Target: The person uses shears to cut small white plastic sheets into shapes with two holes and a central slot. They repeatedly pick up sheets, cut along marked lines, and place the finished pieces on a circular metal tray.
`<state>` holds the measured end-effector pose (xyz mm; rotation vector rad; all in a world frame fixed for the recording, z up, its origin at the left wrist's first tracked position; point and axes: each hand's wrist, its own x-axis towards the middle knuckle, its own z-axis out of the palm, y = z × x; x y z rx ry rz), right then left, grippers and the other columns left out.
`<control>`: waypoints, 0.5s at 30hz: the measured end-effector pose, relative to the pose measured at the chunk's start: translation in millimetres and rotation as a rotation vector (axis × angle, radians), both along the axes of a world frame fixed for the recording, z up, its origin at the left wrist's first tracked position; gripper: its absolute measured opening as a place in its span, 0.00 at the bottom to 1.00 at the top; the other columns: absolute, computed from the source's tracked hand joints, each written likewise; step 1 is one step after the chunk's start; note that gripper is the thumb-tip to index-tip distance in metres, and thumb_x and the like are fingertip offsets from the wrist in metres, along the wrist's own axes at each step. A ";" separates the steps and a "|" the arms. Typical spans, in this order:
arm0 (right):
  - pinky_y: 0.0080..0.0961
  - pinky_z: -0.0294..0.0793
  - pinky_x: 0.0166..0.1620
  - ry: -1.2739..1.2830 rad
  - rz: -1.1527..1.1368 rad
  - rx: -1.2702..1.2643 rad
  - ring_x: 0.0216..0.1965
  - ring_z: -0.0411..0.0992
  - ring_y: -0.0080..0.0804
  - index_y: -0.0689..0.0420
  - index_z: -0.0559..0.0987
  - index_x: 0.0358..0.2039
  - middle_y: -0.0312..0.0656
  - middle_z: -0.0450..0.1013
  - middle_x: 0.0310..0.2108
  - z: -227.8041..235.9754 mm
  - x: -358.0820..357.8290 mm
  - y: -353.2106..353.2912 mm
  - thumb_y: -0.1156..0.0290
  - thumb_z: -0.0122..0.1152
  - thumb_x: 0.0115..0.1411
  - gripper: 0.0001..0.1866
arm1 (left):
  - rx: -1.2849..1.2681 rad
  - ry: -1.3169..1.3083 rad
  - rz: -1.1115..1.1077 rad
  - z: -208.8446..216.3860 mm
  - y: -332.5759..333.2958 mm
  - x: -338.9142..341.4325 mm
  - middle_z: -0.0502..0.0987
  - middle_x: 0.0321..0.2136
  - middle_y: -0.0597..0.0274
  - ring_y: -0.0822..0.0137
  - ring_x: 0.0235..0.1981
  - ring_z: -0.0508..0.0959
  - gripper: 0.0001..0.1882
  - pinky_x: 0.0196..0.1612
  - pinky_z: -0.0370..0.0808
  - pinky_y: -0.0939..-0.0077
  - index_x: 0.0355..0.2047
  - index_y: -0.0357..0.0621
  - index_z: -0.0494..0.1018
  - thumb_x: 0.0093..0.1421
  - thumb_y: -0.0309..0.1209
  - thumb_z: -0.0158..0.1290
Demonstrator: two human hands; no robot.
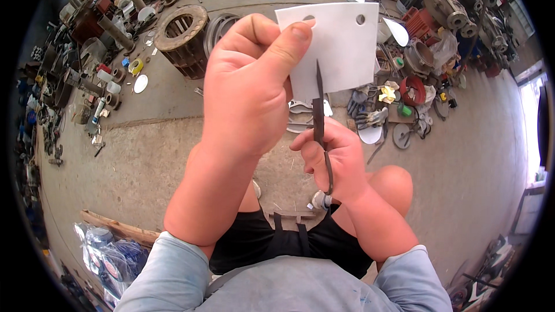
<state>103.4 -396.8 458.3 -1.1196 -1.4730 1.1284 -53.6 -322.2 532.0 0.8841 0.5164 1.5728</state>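
Note:
My left hand (248, 81) pinches the upper left part of a white sheet (344, 49) between thumb and fingers, holding it up in front of me. Two round holes show near the sheet's top edge, the left one partly behind my thumb. Below it, my right hand (335, 153) is closed round the handle of dark metal scissors (318, 115). Their narrow tip points upward and overlaps the lower middle of the sheet. Whether the blades are cutting into it, I cannot tell.
A rusty slotted metal cylinder (180, 40) stands on the floor ahead to the left. Work gloves (370, 115), a red ring (412, 91) and metal parts lie ahead to the right. A wooden beam (118, 228) and a plastic-wrapped bundle (113, 257) are at my lower left.

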 end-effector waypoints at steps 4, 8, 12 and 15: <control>0.30 0.62 0.30 -0.010 -0.011 0.029 0.25 0.63 0.31 0.61 0.83 0.29 0.37 0.64 0.22 0.0 1.9 1.6 0.48 0.76 0.64 0.25 | -0.019 0.031 0.023 3.5 0.1 2.9 0.72 0.24 0.77 0.87 0.19 0.63 0.14 0.20 0.56 0.85 0.30 0.48 0.70 0.70 0.29 0.65; 0.31 0.63 0.30 -0.033 -0.002 -0.013 0.26 0.63 0.31 0.62 0.83 0.29 0.38 0.64 0.23 6.8 2.5 0.4 0.47 0.76 0.64 0.27 | -0.002 0.036 0.042 4.1 0.4 4.6 0.71 0.23 0.77 0.87 0.19 0.63 0.14 0.20 0.56 0.85 0.30 0.48 0.70 0.70 0.30 0.65; 0.31 0.63 0.31 0.004 -0.020 -0.022 0.26 0.64 0.31 0.63 0.82 0.29 0.38 0.65 0.23 2.0 1.4 1.6 0.47 0.76 0.64 0.27 | -0.016 0.027 0.004 0.1 1.7 2.9 0.71 0.24 0.77 0.87 0.19 0.64 0.14 0.20 0.57 0.85 0.31 0.47 0.71 0.69 0.30 0.66; 0.30 0.63 0.31 0.007 -0.038 -0.033 0.27 0.64 0.30 0.63 0.82 0.29 0.38 0.65 0.23 0.9 2.1 3.1 0.46 0.76 0.63 0.28 | -0.012 0.062 0.023 1.5 -0.3 5.8 0.71 0.24 0.76 0.86 0.19 0.64 0.14 0.21 0.57 0.85 0.31 0.47 0.71 0.69 0.29 0.65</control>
